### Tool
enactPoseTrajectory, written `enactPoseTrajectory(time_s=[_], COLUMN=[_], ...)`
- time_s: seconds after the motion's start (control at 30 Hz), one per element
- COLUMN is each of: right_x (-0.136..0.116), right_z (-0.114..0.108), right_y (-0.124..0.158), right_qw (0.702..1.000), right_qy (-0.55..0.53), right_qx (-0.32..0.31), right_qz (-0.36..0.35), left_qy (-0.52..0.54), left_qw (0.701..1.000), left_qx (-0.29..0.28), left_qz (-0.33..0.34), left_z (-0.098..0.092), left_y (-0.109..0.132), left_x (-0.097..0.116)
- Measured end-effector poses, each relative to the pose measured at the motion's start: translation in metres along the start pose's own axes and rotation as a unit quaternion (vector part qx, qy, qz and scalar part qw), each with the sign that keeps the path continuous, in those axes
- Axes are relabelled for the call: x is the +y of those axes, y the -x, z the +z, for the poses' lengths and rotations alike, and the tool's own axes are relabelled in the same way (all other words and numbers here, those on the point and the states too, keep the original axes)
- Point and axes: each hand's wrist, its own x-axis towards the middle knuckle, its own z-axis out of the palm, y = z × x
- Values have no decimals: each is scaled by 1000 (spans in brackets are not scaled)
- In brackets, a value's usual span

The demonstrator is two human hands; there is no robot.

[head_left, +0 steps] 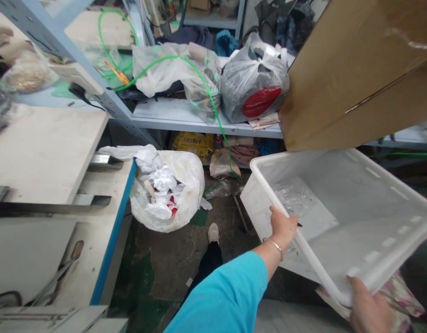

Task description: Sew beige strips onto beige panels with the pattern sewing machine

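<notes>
A large white plastic tub takes up the right side of the head view, tilted, with its open top facing me. My left hand is closed over its left rim, and a thin dark tip, perhaps of a pen, pokes out by the fingers. At the near corner my right hand grips the rim, thumb on the inner side and the other fingers mostly hidden. A clear plastic bag and what looks like a white sheet lie on the tub's bottom.
A big cardboard box stands behind the tub, on a metal shelf with stuffed plastic bags. A waste bag hangs from the blue-edged worktable at left. A green cord droops from the shelf to the floor.
</notes>
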Motion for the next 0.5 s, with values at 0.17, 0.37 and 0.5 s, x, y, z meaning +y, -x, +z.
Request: enactPoseTrajectory(time_s=[0.17,0.37,0.5], right_x=[5,-6,4], right_z=[11,6,-11], right_y=[13,9,-28], right_qw=[999,997,989], right_qy=[-17,-8,-107], right_qx=[-29,-78,-98], right_qz=[2,0,-35], left_qy=[-27,-52,-83], left_qw=[999,998,996], left_qx=[-20,-22,-12], left_qz=[11,9,20], left_z=[-12,-17,-22], left_y=[2,-4,-16], left_x=[-9,6,17])
